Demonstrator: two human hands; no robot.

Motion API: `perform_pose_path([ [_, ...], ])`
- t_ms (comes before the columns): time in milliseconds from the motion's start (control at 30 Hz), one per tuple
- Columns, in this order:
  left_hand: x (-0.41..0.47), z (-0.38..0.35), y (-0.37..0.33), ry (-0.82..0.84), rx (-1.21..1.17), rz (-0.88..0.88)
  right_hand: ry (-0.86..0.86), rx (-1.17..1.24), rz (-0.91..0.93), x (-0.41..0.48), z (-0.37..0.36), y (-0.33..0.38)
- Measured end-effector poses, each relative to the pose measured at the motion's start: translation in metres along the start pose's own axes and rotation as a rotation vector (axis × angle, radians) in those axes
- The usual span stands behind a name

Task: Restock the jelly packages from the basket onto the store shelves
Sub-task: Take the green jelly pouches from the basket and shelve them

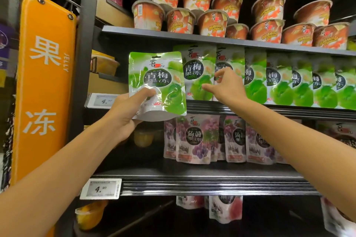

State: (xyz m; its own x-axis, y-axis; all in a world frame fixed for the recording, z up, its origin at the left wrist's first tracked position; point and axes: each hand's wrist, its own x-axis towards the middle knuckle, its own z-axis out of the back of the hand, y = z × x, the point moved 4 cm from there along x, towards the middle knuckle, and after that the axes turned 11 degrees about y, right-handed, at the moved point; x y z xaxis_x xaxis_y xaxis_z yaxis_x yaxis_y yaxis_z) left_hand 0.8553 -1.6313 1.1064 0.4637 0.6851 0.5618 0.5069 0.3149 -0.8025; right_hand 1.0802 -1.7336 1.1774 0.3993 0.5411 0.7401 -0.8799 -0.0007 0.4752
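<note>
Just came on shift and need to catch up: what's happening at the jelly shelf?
A person is restocking. The left hand holds a green pouch by its lower part, up at the left end of the middle shelf. The right hand, open, reaches to the row of matching pouches standing there. The pouch is not yet on the shelf.

My left grip (125,113) pinches a green plum jelly pouch (157,82) by its lower corner, holding it upright. Just right of it, my right grip (226,87) reaches, fingers spread, at the row of matching pouches (279,81) on the shelf (250,110). Purple jelly pouches (194,138) stand below both grips and orange cups (212,17) above.
</note>
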Motion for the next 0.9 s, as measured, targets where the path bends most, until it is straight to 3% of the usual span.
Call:
perform_pose_path([
  [67, 0.004, -0.005, 0.001, 0.007, 0.034, 0.002, -0.046, -0.003, 0.054, -0.008, 0.003, 0.010],
  [200, 0.011, -0.012, 0.003, 0.020, 0.080, 0.019, 0.401, 0.545, -0.085, -0.019, -0.017, 0.027],
  [267, 0.014, -0.016, 0.001, 0.036, 0.077, 0.007, 0.487, 0.630, -0.135, -0.021, -0.023, 0.034],
  [400, 0.020, -0.021, -0.008, 0.065, 0.095, -0.069, 0.390, 0.744, -0.185, -0.011, -0.022, 0.037],
  [500, 0.025, -0.022, -0.020, -0.002, 0.147, -0.150, 0.318, 0.857, -0.244, -0.003, -0.019, 0.040],
  [600, 0.023, -0.022, -0.031, -0.112, 0.529, -0.345, 0.243, 0.857, -0.267, 0.009, -0.022, 0.046],
  [700, 0.012, -0.034, -0.032, -0.056, 0.990, -0.579, 0.132, 0.841, -0.246, 0.018, -0.029, 0.054],
  [900, 0.014, -0.037, -0.005, -0.001, 1.392, -0.601, 0.040, 0.822, -0.183, 0.032, -0.043, 0.068],
])
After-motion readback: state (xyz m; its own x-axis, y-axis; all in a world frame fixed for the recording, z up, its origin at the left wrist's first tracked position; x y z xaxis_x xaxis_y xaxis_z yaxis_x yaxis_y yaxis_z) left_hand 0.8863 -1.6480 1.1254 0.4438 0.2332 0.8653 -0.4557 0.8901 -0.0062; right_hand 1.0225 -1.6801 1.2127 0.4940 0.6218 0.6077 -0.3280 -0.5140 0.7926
